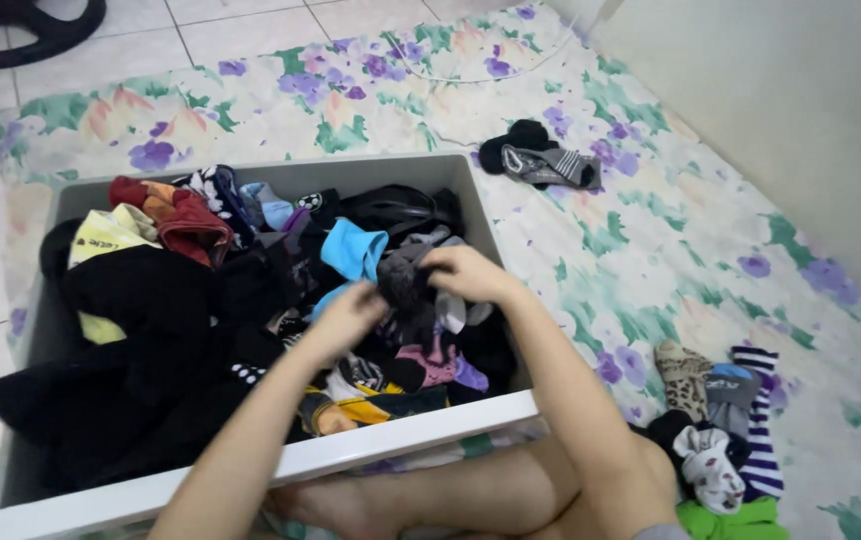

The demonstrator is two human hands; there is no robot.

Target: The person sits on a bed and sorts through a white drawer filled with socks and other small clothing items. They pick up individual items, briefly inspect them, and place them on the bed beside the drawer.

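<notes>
Dark grey knitted sock [406, 285], mid-drawer, pinched between both hands: left hand [349, 315] curled at its near side, right hand [466, 272] gripping from the far right. One grey plastic drawer [281, 178] crammed with socks. Folded sock pair [541, 160] far right; sock pile [721, 430] near right on floral sheet [651, 240].

A floral sheet [651, 240] in green and purple covers pale floor tiles [91, 50]. A plain white wall [801, 100] rises on the right. A dark round base [26, 30] sits far left.
</notes>
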